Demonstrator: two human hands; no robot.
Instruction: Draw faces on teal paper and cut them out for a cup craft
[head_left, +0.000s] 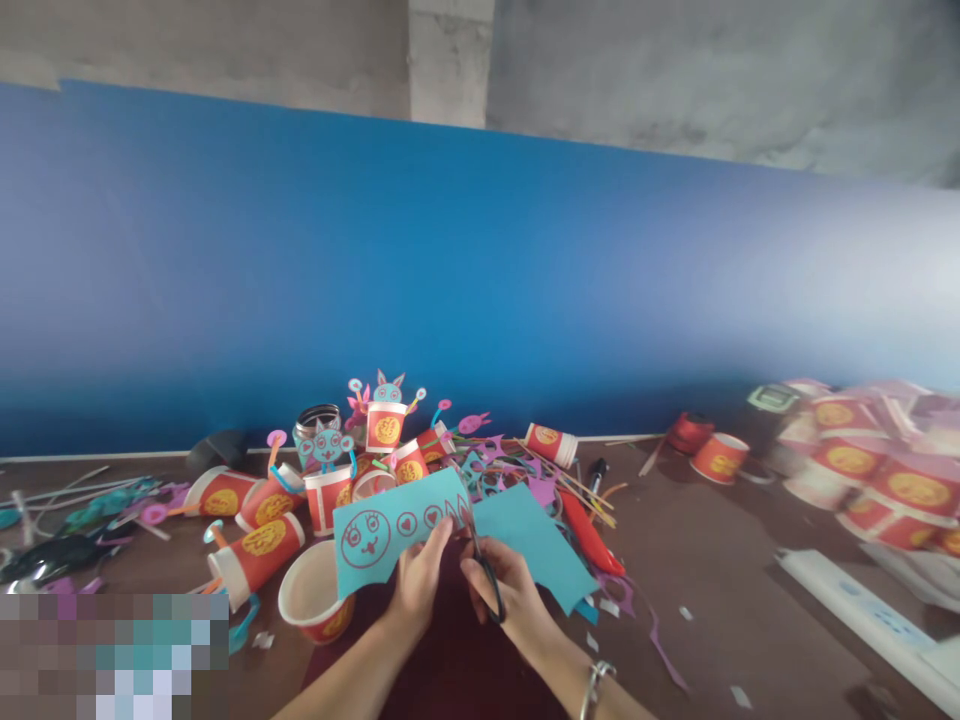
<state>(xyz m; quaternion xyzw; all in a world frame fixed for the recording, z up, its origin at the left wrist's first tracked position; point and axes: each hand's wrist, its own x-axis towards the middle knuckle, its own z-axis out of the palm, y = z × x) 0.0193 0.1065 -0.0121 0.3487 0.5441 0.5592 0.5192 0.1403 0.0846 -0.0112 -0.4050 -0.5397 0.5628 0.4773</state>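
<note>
My left hand (417, 578) grips a light blue paper sheet (375, 575) by its lower right part. Drawn on it in red are a round face, two circled hearts and pointed ear shapes. In my right hand (501, 580) is a pair of scissors (491, 580) with dark handles, fingers wrapped around them. Their blades meet the sheet's right edge beside the pointed shapes. Another blue paper piece (529, 540) with a curved cut edge lies just behind my right hand. A white-rimmed paper cup (315, 590) stands left of my left hand, partly behind the sheet.
Red paper cups (262, 555), some bearing blue paper faces (328, 448), crowd the back left. Purple scraps (544, 490) and a red tool-like object (589, 530) lie behind the blue piece. Stacked cups (855, 455) and a white power strip (862, 610) are at right. A blue partition (450, 270) rises behind.
</note>
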